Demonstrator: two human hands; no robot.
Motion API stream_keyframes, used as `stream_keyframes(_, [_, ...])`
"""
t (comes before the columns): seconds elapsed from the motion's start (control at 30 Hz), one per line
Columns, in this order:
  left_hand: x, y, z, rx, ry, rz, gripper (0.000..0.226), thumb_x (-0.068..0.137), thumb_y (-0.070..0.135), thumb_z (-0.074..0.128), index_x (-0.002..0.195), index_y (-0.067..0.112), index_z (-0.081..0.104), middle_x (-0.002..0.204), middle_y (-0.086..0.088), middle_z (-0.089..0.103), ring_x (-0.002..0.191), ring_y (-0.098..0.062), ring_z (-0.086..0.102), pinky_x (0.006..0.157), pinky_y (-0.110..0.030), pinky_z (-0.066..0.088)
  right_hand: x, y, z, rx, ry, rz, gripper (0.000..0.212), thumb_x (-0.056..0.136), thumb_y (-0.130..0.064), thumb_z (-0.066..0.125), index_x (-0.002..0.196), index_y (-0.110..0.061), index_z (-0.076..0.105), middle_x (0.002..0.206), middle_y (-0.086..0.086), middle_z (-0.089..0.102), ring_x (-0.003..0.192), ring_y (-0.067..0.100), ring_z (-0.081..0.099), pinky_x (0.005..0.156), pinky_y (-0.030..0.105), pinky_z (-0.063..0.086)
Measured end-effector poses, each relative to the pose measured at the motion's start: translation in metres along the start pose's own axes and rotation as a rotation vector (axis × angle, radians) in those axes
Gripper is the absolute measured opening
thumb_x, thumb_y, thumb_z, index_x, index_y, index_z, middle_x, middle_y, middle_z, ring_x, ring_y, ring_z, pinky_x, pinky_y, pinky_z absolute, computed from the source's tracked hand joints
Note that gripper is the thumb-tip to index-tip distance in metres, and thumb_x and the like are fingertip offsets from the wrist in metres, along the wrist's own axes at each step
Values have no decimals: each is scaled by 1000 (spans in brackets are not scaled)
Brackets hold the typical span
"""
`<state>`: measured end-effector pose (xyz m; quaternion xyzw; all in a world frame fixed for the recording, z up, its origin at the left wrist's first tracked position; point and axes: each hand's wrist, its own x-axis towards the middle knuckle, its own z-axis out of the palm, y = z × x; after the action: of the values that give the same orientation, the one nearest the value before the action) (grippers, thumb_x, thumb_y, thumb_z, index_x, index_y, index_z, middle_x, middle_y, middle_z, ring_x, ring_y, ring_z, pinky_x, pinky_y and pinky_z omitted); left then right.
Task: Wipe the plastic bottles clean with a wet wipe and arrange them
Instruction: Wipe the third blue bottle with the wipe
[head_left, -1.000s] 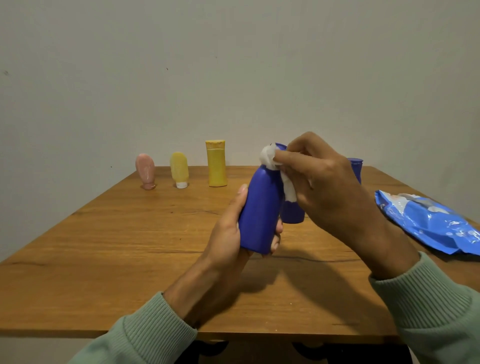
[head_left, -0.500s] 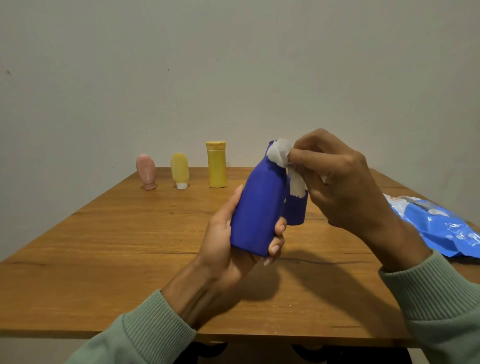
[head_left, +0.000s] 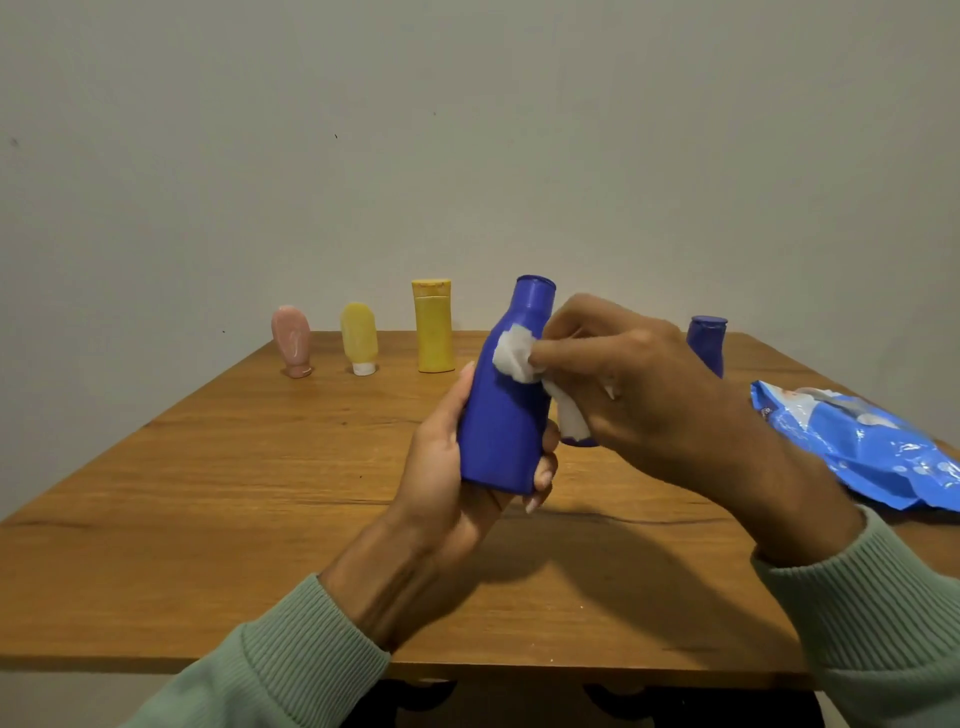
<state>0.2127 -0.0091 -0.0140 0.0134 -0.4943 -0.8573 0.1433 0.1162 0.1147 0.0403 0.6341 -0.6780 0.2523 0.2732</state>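
I had the blue bottle (head_left: 506, 410) lifted off the table (head_left: 234, 493), in front of me and about over its middle, nearly upright with the capped top leaning a little to the right. My left hand (head_left: 447, 467) gripped it round the lower body: the thumb lay up the left side and my curled fingertips showed round the right edge near the base. My right hand (head_left: 639, 384) pinched a bunched white wet wipe (head_left: 514, 356) between thumb and fingers and pressed it against the bottle's shoulder, just below the neck, while a loose end of the wipe hung down under my palm. Both my sleeves (head_left: 291, 670) were pale green ribbed knit. Along the far edge of the table on the left stood a row of three, each apart from the next: a pink tube (head_left: 292, 340) and a pale yellow tube (head_left: 358, 338), both resting on their caps, then a taller yellow bottle (head_left: 432, 327) standing upright. Behind my right hand the top of a second blue bottle (head_left: 705, 343) showed, its lower part hidden by my knuckles. A small patch of dark blue (head_left: 579, 441) showed on the table below the hanging wipe, but I could not tell what it was. To the right lay a crinkled blue wipes pack (head_left: 872, 447), flat on the wood near the edge.
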Motion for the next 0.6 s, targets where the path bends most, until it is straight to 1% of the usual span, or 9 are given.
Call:
stream_keyframes(0.07, [-2, 0, 2, 44, 6, -40, 55, 95, 54, 34, 106, 7, 61, 75, -15, 58, 58, -23, 53, 52, -30, 44, 1, 2, 4, -103, 79, 83, 26, 78, 2, 70, 102, -5, 65, 99, 13, 60, 80, 24, 62, 64, 23, 47])
stream_keyframes(0.13, [-3, 0, 4, 60, 24, -52, 54, 95, 53, 36, 109, 8, 61, 76, -16, 58, 59, -24, 53, 54, -30, 45, 1, -1, 6, -86, 64, 139, 31, 78, 3, 70, 108, -4, 64, 102, 13, 59, 82, 25, 62, 66, 24, 45])
stream_keyframes(0.23, [-2, -3, 5, 43, 115, 7, 48, 93, 50, 41, 109, 9, 61, 78, -15, 62, 61, -24, 56, 55, -33, 44, 3, -17, 2, 37, -81, 121, 25, 88, -11, 60, 113, -13, 62, 107, 2, 53, 88, 14, 56, 72, 15, 42])
stream_keyframes(0.27, [-3, -3, 5, 18, 153, 28, 46, 91, 50, 43, 108, 11, 62, 79, -14, 65, 62, -24, 58, 57, -34, 44, 3, -23, 2, 67, -146, 100, 25, 90, -14, 57, 114, -16, 62, 108, -2, 51, 89, 12, 54, 73, 15, 43])
stream_keyframes(0.33, [-3, -5, 5, -108, 195, 30, 43, 92, 46, 48, 109, 10, 64, 82, -13, 68, 68, -22, 66, 64, -38, 48, 3, -33, 3, 75, -277, 62, 28, 91, -17, 57, 118, -23, 60, 110, -7, 48, 92, 9, 51, 77, 15, 42])
stream_keyframes(0.43, [-4, -5, 4, -246, 204, -22, 48, 93, 43, 53, 121, 4, 60, 86, -17, 68, 77, -23, 69, 78, -40, 54, 4, -39, 6, 90, -393, 40, 29, 92, -20, 58, 120, -25, 59, 106, -14, 45, 95, 5, 49, 73, 9, 37])
stream_keyframes(0.5, [-4, -4, 4, -259, 216, -18, 48, 90, 42, 56, 119, 3, 61, 85, -17, 66, 76, -24, 68, 80, -40, 51, 4, -38, 7, 93, -385, 53, 27, 92, -23, 57, 119, -24, 61, 103, -14, 46, 93, 5, 50, 73, 10, 37])
stream_keyframes(0.53, [-3, -4, 4, -239, 210, -2, 47, 89, 42, 55, 116, 4, 62, 86, -17, 66, 76, -24, 67, 79, -41, 49, 4, -35, 7, 82, -340, 61, 26, 92, -22, 57, 117, -23, 62, 103, -12, 49, 90, 6, 51, 73, 12, 39])
stream_keyframes(0.6, [-3, -1, 6, -122, 183, 26, 44, 90, 44, 49, 109, 8, 64, 85, -15, 65, 70, -24, 62, 68, -39, 46, 3, -27, 9, 59, -186, 95, 21, 90, -17, 59, 110, -19, 66, 101, -5, 53, 85, 8, 52, 73, 14, 40])
